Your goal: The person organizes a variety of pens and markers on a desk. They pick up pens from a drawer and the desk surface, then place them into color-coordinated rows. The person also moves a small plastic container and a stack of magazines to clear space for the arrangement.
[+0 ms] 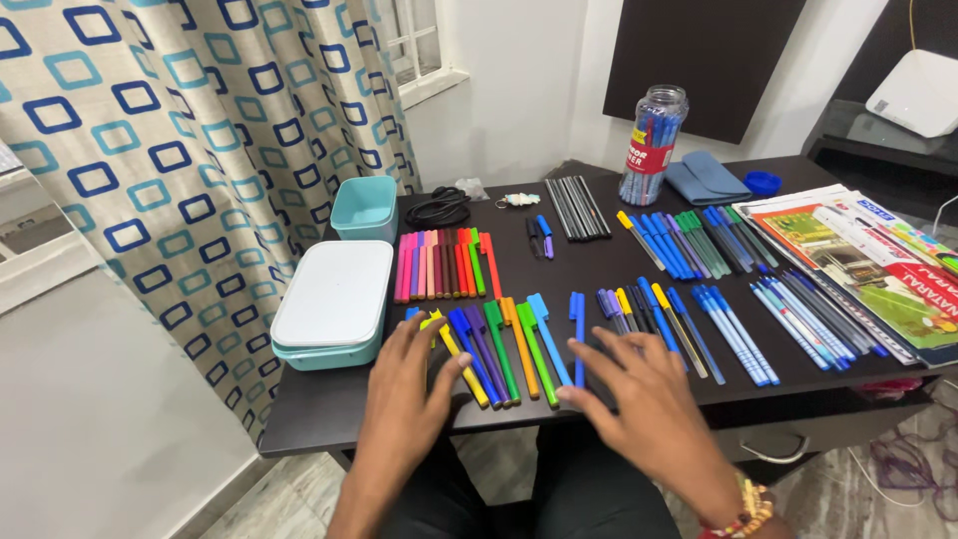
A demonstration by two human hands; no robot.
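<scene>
My left hand (411, 384) rests flat on the dark table (329, 404), fingers spread, touching the left end of a row of coloured markers (504, 349) in yellow, blue, purple, green and orange. My right hand (639, 399) lies open just right of that row, fingertips by a single blue pen (577, 324). Neither hand holds anything. Behind them lies a row of pink, red and green felt pens (444, 265).
A white-lidded teal box (334, 299) and a small teal tub (364, 208) stand at the left. Groups of blue and green pens (689, 245), black pencils (577, 208), a clear jar of pens (654, 145), a blue cloth (707, 180) and booklets (858, 260) fill the right side.
</scene>
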